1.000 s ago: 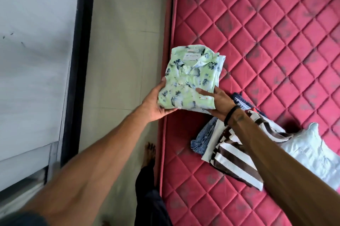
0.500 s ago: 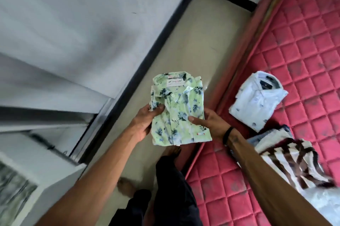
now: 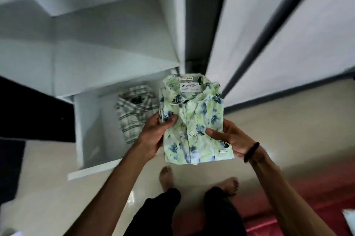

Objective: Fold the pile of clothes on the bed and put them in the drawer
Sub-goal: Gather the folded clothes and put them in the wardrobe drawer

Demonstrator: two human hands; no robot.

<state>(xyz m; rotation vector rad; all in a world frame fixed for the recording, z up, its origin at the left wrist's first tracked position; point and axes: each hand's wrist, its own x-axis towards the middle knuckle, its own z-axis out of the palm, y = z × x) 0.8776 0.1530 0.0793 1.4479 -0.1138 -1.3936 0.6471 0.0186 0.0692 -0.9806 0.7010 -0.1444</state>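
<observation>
A folded light-green shirt with blue flowers (image 3: 194, 118) is held in the air between both hands, collar away from me. My left hand (image 3: 153, 134) grips its left edge, thumb on top. My right hand (image 3: 228, 139), with a black wristband, grips its right edge the same way. Just left of the shirt, the white drawer (image 3: 84, 132) stands pulled out at floor level. A folded green-and-white checked shirt (image 3: 134, 110) lies inside it, partly hidden behind my left hand.
White wardrobe shelves (image 3: 107, 47) rise above the drawer, with sliding doors (image 3: 288, 34) to the right. My bare feet (image 3: 199, 180) stand on the pale tiled floor. The red mattress edge (image 3: 307, 207) shows at the lower right. A dark panel (image 3: 32, 112) juts in from the left.
I have turned from the bed toward the wardrobe, carrying the floral shirt in both hands. The open drawer with the checked shirt has come into view; the bed has slid to the lower right.
</observation>
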